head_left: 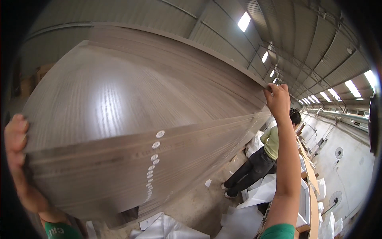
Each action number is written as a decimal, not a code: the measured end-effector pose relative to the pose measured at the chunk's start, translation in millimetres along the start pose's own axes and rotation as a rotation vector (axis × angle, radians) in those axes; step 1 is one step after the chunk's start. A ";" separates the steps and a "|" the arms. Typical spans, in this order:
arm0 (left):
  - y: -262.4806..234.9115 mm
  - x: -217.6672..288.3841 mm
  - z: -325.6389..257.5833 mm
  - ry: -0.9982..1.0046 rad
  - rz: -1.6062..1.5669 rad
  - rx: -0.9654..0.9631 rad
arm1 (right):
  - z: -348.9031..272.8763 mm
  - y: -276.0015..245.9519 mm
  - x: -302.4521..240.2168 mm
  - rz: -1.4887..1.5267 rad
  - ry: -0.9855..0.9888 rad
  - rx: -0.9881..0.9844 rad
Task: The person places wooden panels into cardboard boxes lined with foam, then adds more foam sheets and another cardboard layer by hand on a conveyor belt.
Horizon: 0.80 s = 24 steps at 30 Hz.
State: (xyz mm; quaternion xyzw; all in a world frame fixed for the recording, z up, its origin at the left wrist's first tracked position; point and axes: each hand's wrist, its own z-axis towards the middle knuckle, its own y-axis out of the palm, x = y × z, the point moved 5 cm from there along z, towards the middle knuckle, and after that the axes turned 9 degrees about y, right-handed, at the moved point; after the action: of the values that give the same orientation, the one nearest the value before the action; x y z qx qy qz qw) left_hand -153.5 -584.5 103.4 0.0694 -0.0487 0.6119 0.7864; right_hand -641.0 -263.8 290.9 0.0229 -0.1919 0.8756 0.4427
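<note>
A large grey-brown wood-grain panel [131, 87] spans the view, with light glaring off its glossy face. My right hand [277, 99] is raised high, its thumb and fingers pinched on the panel's right end. At the far left, my left hand [18, 145] curls its fingers against the panel's left edge; its palm is partly hidden. Below the near edge, layered boards [91, 179] of the same wood grain carry a column of round white stickers [154, 158]. Where the held panel parts from the boards beneath, I cannot tell.
A person [260, 151] in a pale green top and dark trousers stands beyond the boards to the right. White sheets [171, 227] lie on the concrete floor [199, 203]. Long tan boards [312, 175] run along the right, near wall fans [335, 198].
</note>
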 end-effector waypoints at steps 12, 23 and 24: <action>73.1 126.9 55.2 0.494 0.460 -0.204 | -28.9 -104.3 -37.0 -0.154 -0.274 -0.088; 227.9 116.6 98.9 -1.028 -1.347 0.036 | -148.6 -362.1 12.9 -0.022 -0.022 0.065; 232.8 126.0 108.8 -0.945 -1.450 -0.001 | -158.7 -381.9 14.1 0.002 -0.018 0.083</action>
State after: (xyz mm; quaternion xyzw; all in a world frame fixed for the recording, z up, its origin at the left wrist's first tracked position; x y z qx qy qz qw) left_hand -347.1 -426.2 242.5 0.3299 -0.3147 -0.1336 0.8799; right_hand -329.5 7.6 267.6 0.0489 -0.1592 0.8830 0.4388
